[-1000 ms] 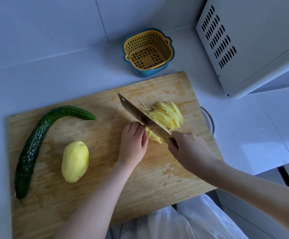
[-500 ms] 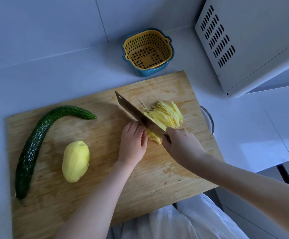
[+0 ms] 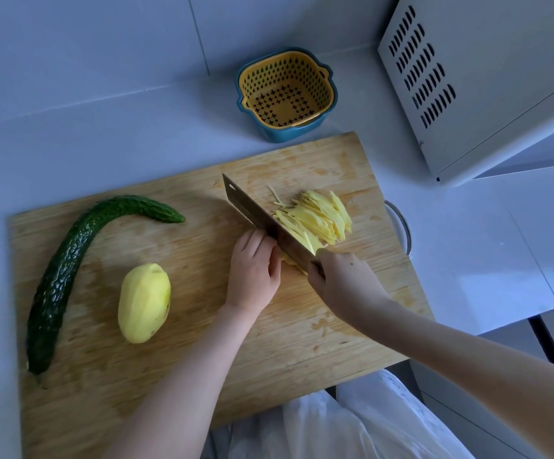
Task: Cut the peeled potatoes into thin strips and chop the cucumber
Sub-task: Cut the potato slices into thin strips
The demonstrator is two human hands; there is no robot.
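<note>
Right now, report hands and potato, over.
Right hand grips knife. Left hand holds potato stub. Strips piled beyond blade; whole potato, cucumber uncut. Nothing in the way.

cucumber (image 3: 70,270) left of potato (image 3: 144,303), on board (image 3: 202,359)

Since a second ago: right hand (image 3: 345,283) sits further up and left, closer to the left hand (image 3: 252,273). The knife (image 3: 262,221) shifts with it, tip slightly further up-left. Less of the uncut potato piece (image 3: 291,262) shows between blade and left fingers (image 3: 259,240).
</note>
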